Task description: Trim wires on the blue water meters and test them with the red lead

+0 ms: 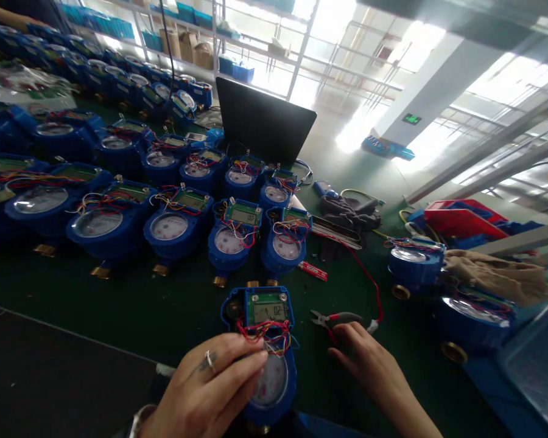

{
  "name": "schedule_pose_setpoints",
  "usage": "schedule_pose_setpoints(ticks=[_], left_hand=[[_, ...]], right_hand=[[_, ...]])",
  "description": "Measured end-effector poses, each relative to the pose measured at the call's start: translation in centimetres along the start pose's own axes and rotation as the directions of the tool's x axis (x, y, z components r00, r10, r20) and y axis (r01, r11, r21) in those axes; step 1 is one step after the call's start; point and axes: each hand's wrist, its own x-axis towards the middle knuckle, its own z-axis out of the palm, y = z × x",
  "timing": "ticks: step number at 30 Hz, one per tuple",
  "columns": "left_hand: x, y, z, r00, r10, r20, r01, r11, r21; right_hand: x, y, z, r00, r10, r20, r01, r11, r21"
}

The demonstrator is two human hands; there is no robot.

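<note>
A blue water meter [274, 377] lies in front of me, its small display lit above a round dial. Over its near part is my left hand [219, 383], fingers closed at a bundle of red, white and blue wires [269, 333]. A ring is on one finger. To the right, my right hand [369, 359] has its curled fingers on a handle of the side cutters [340, 318]. The cutters' jaws are parted and point left; the lower handle is partly hidden by the hand.
Rows of blue meters [168, 226] fill the left and middle. Behind them stands a dark laptop [265, 118]. A red-and-white battery-like stick [313, 271], a red cable [369, 277] and dark cloth [347, 213] lie nearby. More meters [411, 264] and a red bin [466, 218] are right.
</note>
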Motion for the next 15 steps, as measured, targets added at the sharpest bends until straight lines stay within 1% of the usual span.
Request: schedule_pose_setpoints(ticks=[2, 4, 5, 7, 9, 10, 11, 13, 15], left_hand=[[0.6, 0.5, 0.8, 0.999, -0.040, -0.025, 0.042, 0.994, 0.096], [1.0, 1.0, 1.5, 0.996, -0.079, -0.039, 0.084, 0.985, 0.151], [1.2, 1.2, 1.7, 0.995, -0.096, -0.040, 0.102, 0.979, 0.179], [1.6, 1.6, 2.0, 0.992, -0.115, -0.054, 0.124, 0.968, 0.216], [2.1, 1.9, 2.0, 0.989, -0.108, -0.100, 0.127, 0.969, 0.211], [2.3, 2.0, 2.0, 0.987, -0.100, -0.124, 0.123, 0.973, 0.195], [2.5, 2.1, 2.0, 0.985, -0.099, -0.141, 0.123, 0.978, 0.169], [2.8, 2.3, 2.1, 0.982, -0.122, -0.142, 0.137, 0.986, 0.099], [2.7, 2.2, 2.3, 0.981, -0.144, -0.132, 0.151, 0.987, 0.048]], right_hand=[[0.2, 0.3, 0.3, 0.998, -0.058, 0.014, 0.058, 0.997, 0.041], [0.1, 0.1, 0.3, 0.997, -0.082, -0.006, 0.082, 0.994, 0.073], [0.0, -0.1, 0.1, 0.997, -0.074, -0.017, 0.075, 0.994, 0.078], [-0.4, -0.2, -0.5, 0.999, -0.019, -0.042, 0.023, 0.994, 0.105], [-1.1, 0.1, -1.2, 0.995, 0.043, -0.090, -0.023, 0.976, 0.215], [-1.6, 0.3, -1.5, 0.988, 0.078, -0.132, -0.034, 0.950, 0.312], [-2.1, 0.4, -1.8, 0.978, 0.118, -0.172, -0.031, 0.897, 0.441], [-3.0, 0.5, -2.3, 0.961, 0.186, -0.203, 0.004, 0.726, 0.687], [-3.7, -0.1, -2.4, 0.968, 0.192, -0.161, 0.029, 0.552, 0.833]])
